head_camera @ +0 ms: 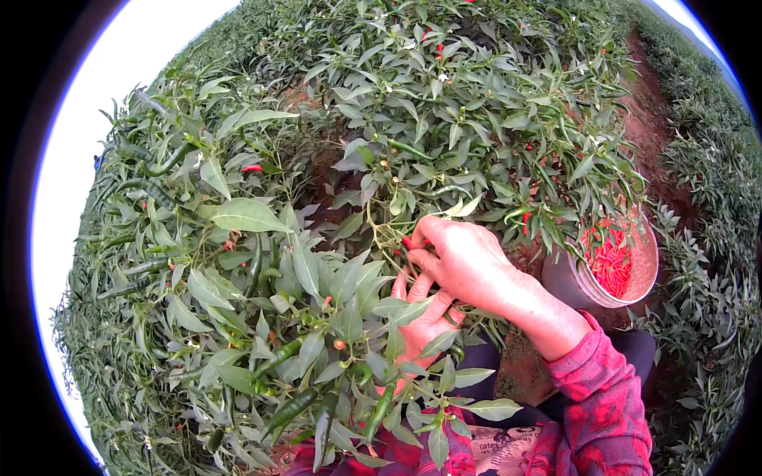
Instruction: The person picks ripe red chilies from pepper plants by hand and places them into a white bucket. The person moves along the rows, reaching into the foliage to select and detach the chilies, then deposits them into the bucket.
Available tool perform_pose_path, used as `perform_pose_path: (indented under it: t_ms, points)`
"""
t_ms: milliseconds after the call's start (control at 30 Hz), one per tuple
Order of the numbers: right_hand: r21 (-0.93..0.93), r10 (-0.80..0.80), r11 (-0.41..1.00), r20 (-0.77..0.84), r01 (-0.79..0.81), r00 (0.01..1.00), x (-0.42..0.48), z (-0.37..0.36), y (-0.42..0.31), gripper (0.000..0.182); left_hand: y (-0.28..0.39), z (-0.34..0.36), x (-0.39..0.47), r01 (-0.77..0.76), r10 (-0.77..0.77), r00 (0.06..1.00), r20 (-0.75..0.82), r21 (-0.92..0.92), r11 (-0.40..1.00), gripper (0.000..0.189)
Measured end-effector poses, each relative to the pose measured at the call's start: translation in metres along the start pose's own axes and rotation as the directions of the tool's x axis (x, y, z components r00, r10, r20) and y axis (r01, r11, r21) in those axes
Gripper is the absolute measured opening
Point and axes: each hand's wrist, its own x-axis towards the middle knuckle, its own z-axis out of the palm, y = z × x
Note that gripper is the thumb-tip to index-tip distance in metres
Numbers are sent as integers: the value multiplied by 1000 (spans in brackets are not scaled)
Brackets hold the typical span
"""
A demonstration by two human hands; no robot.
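Note:
My right hand [464, 259] reaches in among the chili pepper plants, with thumb and forefinger pinched on a red chili pepper [407, 243] whose end shows beside the fingertips. Just below it, my left hand [424, 327] lies among the stems, fingers spread and partly covered by leaves; whether it grips anything is hidden. Green chili peppers [290, 410] hang from the leafy branches in front of me. To the right of my right wrist, a pale plastic bucket [646, 262] leans open toward me, with many picked red chili peppers [610, 259] inside.
Dense chili plants [417, 107] surround the hands on the left and ahead. Another ripe red chili [252, 168] hangs at the upper left. A strip of reddish soil [649, 113] runs between rows on the right, with more plants beyond it.

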Motion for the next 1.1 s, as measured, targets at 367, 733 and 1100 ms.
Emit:
perform_pose_path:
  t_ms: [367,733,1100]
  points:
    - [203,120,967,179,-156,977,18,-2,15,28,0,1,-1,-133,128,990,59,105,985,24]
    - [559,171,768,294,-314,941,27,-4,49,16,5,-2,0,-132,135,990,40,-66,989,32]
    - [-86,-16,996,80,23,997,15,2,24,20,5,-8,-8,-29,60,970,234,-133,991,36]
